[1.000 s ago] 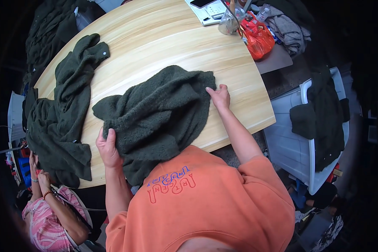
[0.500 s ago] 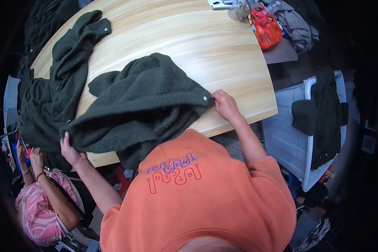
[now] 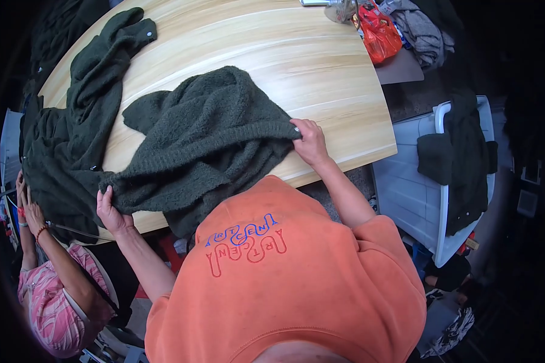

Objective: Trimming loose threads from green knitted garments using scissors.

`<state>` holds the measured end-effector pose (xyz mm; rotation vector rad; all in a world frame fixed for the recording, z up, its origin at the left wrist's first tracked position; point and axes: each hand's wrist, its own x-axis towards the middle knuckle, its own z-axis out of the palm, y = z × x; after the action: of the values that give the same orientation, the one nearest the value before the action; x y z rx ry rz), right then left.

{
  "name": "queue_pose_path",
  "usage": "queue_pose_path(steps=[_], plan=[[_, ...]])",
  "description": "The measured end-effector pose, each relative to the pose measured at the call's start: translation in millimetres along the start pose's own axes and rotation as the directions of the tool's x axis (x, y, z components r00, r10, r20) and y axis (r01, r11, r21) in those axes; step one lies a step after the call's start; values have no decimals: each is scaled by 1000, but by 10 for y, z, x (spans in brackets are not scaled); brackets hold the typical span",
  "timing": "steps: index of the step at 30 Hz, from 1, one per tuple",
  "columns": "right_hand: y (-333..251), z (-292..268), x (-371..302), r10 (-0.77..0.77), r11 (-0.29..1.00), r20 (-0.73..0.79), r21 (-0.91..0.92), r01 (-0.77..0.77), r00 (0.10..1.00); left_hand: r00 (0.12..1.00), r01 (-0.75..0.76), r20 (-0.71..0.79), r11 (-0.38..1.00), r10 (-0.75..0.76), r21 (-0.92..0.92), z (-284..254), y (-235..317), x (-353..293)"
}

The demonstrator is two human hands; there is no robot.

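A dark green knit sweater (image 3: 206, 115) lies bunched on the table in front of me, its ribbed band stretched between my hands. My left hand (image 3: 113, 215) pinches the band's left end at the near edge of the table. At the other end, my right hand (image 3: 310, 143) grips the band beside a small pale button or snap (image 3: 297, 129). The band sags a little between them, and part of the knit hangs over the near edge. My body in an orange top hides some of the lower part.
Another dark green knit garment (image 3: 72, 139) lies along the left side of the wooden table (image 3: 339, 78). A person in pink (image 3: 63, 296) works there, hands at that garment. To the right stands a pale plastic bin (image 3: 406, 181) with dark knitwear over its rim; a red bag (image 3: 378, 36) sits beyond.
My hands have come slightly closer together, and the ribbed band has gone slacker. The knit between them has bunched up more. The other person's hands have shifted against the garment at left.
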<state>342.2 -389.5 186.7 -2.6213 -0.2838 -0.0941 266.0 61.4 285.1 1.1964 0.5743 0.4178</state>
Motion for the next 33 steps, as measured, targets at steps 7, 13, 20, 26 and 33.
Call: queue_pose_path(steps=[7,13,20,26,33], plan=[[-739,-847,81,168,407,-123,912,45,978,958,191,245,971,-152,-144,792,81,-355],[-1280,-1546,66,-550,537,-231,638,551,803,789,85,602,992,-122,89,1705,108,-835],[-1430,-1256,88,-637,553,-246,514,656,730,658,45,724,970,-207,237,1951,29,-1010],[-1387,-1018,54,-528,506,-417,544,669,740,568,520,686,844,-455,129,1907,9,-1031],[-1410,-1059,86,-626,546,-444,336,767,641,585,440,733,895,-348,74,1895,-1,-1078]])
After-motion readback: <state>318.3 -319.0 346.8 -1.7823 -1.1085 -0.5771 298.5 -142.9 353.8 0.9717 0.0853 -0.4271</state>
